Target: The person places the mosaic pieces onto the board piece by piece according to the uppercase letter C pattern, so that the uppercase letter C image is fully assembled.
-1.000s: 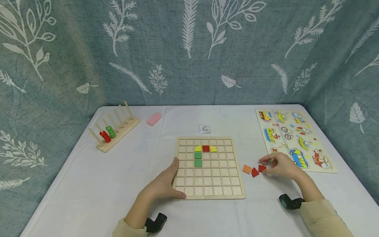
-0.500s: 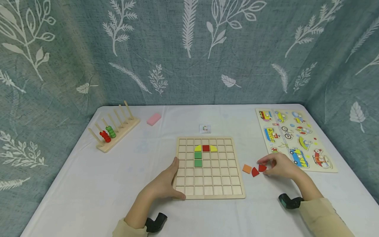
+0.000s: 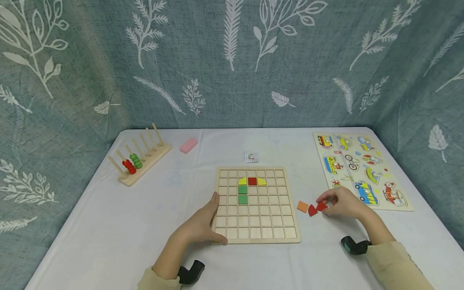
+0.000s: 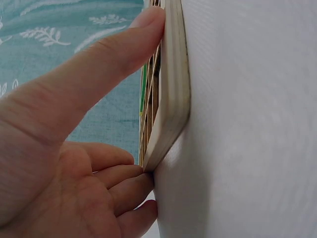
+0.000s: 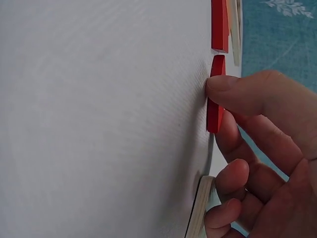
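Observation:
My left hand [image 3: 201, 225] grips the near left corner of a wooden grid board [image 3: 261, 241], thumb on its front rim and fingers along its left side. Set in the board's cells are two yellow quarter-round tiles [image 3: 242, 182], a red square tile [image 3: 252, 181] between them, and two green square tiles [image 3: 243, 194] below the left yellow one. Right of the board, my right hand [image 3: 342, 204] pinches a red fan-shaped tile [image 5: 215, 94] between thumb and fingers, low at the tablecloth. Beside it lie another red fan-shaped tile [image 3: 312, 210] and an orange square tile [image 3: 302, 207].
A small printed pattern card [image 3: 251, 157] lies behind the board. At the back left are a wooden peg rack [image 3: 148, 164] with red and green beads and a pink block [image 3: 188, 146]. A picture puzzle board [image 3: 362, 173] lies behind my right hand. Patterned curtains surround the table.
The red tile under my right fingers has turned slightly and sits a little nearer the other red tile. My left hand and the board have stayed in place.

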Tool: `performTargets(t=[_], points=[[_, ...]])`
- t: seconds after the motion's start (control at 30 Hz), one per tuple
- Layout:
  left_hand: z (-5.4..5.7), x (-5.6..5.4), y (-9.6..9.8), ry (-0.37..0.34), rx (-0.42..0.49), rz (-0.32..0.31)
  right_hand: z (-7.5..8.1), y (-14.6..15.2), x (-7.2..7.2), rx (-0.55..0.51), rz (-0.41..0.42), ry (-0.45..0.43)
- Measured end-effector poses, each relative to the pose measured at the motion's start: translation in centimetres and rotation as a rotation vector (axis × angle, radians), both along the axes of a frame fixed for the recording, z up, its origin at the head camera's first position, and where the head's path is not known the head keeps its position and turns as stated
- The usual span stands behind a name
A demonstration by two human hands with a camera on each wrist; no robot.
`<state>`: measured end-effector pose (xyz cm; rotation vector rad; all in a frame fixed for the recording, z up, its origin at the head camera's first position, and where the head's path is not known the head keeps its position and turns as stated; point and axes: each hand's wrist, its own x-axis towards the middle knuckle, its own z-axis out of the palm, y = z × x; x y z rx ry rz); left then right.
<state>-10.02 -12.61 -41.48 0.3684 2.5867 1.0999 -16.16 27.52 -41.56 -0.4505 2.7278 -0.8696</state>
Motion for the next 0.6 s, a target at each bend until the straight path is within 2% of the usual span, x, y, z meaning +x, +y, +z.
performTargets(t=[0.6], points=[[0.02,0.05,0.03,0.004,-0.003,-0.001,-0.01,-0.19,0.03,0.013,-0.035,-0.01]])
